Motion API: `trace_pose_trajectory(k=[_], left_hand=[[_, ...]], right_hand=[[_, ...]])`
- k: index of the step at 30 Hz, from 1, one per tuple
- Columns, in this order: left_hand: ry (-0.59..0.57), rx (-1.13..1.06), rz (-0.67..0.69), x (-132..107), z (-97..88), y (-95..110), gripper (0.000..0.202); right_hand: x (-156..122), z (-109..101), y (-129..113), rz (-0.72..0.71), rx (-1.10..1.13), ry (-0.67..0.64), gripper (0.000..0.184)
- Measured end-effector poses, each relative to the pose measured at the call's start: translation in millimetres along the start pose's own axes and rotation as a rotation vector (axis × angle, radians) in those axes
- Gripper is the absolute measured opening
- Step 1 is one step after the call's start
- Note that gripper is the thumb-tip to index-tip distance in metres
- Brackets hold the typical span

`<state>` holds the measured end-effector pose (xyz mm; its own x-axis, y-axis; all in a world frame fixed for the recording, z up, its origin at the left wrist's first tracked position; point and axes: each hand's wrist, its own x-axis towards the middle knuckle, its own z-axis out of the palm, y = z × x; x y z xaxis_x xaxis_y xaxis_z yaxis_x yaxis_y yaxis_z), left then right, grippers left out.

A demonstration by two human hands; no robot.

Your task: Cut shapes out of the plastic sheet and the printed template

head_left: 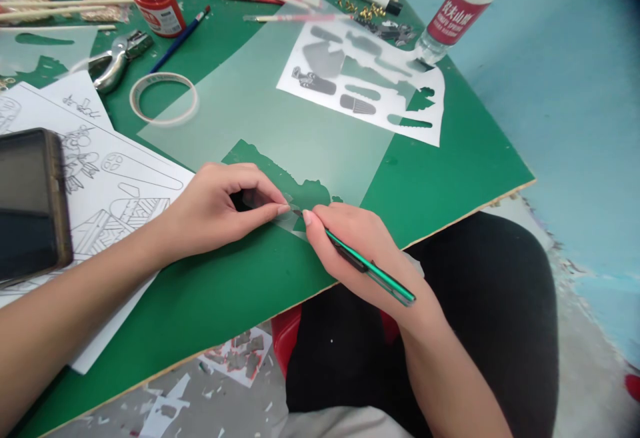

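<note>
Left grip pinching translucent sheet; right grip round green pen-like tool.

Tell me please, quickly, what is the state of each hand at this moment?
Left hand: closed, thumb and finger pinching thin translucent film.
Right hand: closed, holding a green pen-like tool.

**Cropped, Covered**

At nine o'clock, the edge is cropping a smartphone; at one, a water bottle. Toward five, the right hand is hiding the green pen-like tool's grip. The smartphone is covering some line drawings.
</note>
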<state>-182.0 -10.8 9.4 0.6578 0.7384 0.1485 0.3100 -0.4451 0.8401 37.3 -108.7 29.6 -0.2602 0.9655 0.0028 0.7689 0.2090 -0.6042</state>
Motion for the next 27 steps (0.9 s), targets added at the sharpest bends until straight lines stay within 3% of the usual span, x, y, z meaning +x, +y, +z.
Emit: trace_pose_trajectory(k=[17, 27], left_hand=[[-0.001, 0.004, 0.013, 0.3, -0.3, 0.4, 0.009], [0.000, 0.000, 0.014, 0.0, -0.5, 0.1, 0.010]], right_hand=[[-0.8, 10.0, -4.1, 0.032, -0.040, 0.116, 0.041], [-1.9, 10.0, -9.1, 0.083, -0.033, 0.120, 0.043]])
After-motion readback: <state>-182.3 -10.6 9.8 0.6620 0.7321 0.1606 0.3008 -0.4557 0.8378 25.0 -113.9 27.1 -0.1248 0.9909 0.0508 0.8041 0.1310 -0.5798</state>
